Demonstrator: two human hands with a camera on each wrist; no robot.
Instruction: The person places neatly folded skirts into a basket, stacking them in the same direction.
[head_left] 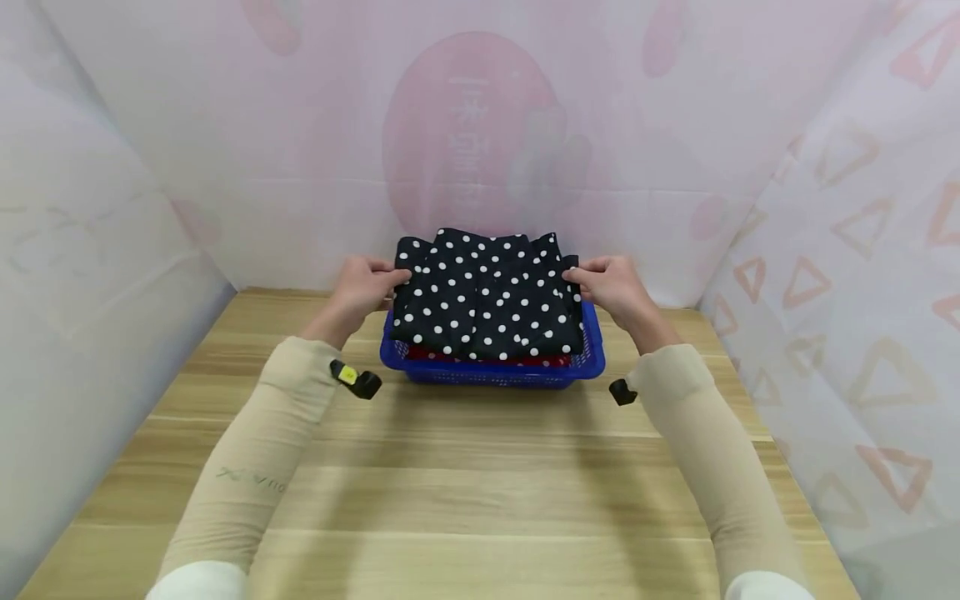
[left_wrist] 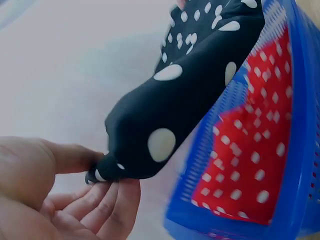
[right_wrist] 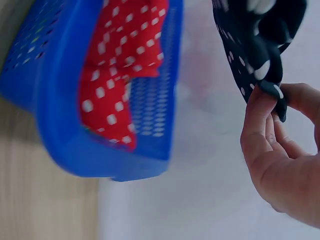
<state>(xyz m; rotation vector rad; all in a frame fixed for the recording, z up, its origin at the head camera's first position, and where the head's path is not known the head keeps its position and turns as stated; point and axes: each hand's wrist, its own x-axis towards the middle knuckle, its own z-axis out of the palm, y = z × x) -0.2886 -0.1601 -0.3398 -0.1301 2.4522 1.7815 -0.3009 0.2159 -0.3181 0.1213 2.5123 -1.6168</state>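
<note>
A folded black cloth with white polka dots (head_left: 487,292) hangs over a blue plastic basket (head_left: 495,377), held at both sides. In the head view my left hand (head_left: 363,292) pinches its left edge between thumb and fingers. My right hand (head_left: 611,287) pinches the opposite edge the same way. Both wrist views show the black cloth raised above the basket, its corner gathered in the fingertips. Inside the basket lies a red cloth with white dots (left_wrist: 255,145), mostly hidden by the black one in the head view.
The basket stands at the back of a wood-grain table (head_left: 480,483), close to the pale printed back wall (head_left: 315,167). A printed side wall (head_left: 840,250) rises on the right, and a plain white one (head_left: 90,275) on the left.
</note>
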